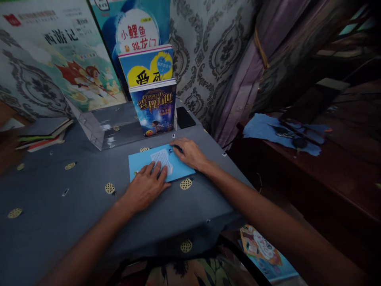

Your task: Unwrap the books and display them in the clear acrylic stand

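A light blue book (143, 157) with a white text panel on its cover lies flat on the cloth-covered table. My left hand (149, 184) rests palm down across its lower left part, fingers spread. At its upper right corner, my right hand (190, 153) has its fingers curled at the top edge, closed on the book. A small dark patch shows between those fingers; I cannot make out what it is. Just beyond the book stands a clear acrylic holder (122, 133), with a dark blue book (156, 109) upright in it.
Behind that stand a yellow-and-blue book (145, 67) and tall green (74, 59) and blue (133, 24) books. A black phone (185, 117) lies right of the holder. Books are stacked (44, 133) at left. A dark red table (342, 174) bears a blue cloth (262, 133). Another book (264, 250) lies below.
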Demonstrator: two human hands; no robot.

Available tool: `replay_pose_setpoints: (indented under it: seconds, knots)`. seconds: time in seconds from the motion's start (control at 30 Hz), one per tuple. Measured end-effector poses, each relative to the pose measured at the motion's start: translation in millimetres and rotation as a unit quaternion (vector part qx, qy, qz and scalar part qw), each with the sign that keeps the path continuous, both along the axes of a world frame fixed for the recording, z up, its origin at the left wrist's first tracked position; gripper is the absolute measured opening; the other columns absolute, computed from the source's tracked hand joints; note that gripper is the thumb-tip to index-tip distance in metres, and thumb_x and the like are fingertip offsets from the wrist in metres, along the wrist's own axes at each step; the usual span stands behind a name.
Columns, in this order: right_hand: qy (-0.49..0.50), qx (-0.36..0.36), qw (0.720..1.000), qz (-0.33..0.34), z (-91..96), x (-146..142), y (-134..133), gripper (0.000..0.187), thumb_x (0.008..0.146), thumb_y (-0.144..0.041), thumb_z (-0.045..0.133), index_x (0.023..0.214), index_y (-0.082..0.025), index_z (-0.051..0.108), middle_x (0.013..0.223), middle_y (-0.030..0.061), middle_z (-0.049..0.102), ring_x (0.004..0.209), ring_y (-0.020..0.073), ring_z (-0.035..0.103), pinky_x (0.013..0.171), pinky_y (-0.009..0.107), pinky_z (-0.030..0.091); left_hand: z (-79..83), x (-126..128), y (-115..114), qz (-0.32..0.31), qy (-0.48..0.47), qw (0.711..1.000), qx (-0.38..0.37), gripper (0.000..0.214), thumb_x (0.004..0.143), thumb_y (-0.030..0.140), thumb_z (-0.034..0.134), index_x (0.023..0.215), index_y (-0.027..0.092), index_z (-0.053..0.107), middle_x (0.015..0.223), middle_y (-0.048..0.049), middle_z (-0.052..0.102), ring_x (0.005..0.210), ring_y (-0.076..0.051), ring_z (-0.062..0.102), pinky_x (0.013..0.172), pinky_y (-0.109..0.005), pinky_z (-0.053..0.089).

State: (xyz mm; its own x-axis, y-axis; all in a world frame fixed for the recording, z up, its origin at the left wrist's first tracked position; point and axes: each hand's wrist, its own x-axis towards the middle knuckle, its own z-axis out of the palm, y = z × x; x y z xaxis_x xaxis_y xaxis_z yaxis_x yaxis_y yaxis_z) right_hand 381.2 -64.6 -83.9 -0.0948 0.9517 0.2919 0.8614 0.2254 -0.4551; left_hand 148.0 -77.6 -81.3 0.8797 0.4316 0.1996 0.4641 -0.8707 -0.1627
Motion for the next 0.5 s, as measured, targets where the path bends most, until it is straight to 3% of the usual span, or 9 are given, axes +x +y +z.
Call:
replay_pose_setpoints:
  seconds: [0.17,0.3,0.5]
  knots:
    - [0.02,0.006,0.999,0.03,1.1,4.2,1.7,0.028,0.099,-0.03,0.052,0.113,-0.016,0.072,0.118,0.0104,0.074,0.111,0.0259,0.065,0.099,0.039,0.047,5.1,3.2,-3.8,-0.01,0.03,0.998,0.046,0.03,0.107,0.03,0.033,0.113,0.015,0.059,0.123,-0.0178,0.068,0.114,-0.03,0.065,0.084,-0.041,0.057]
    - [0.047,-0.009,0.998,0.042,7.0,10.0,2.1,0.04,0.103,-0.04,0.041,0.102,-0.015,0.073,0.106,0.0102,0.076,0.101,0.0248,0.066,0.092,0.037,0.047,9.2,0.2,-1.1,-0.028,0.008,0.998,0.056,0.02,0.105,0.017,0.036,0.105,0.016,0.057,0.1,-0.0124,0.071,0.094,-0.025,0.069,0.071,-0.033,0.056]
    - [0.143,-0.03,0.989,0.034,11.9,15.4,-0.7,0.064,0.102,-0.064,0.03,0.092,-0.018,0.074,0.091,0.007,0.074,0.089,0.0237,0.067,0.084,0.035,0.048,21.3,-11.5,7.9,-0.023,-0.101,0.992,0.074,0.03,0.108,0.023,0.027,0.089,0.02,0.05,0.07,-0.0008,0.063,0.063,-0.016,0.062,0.054,-0.025,0.042]
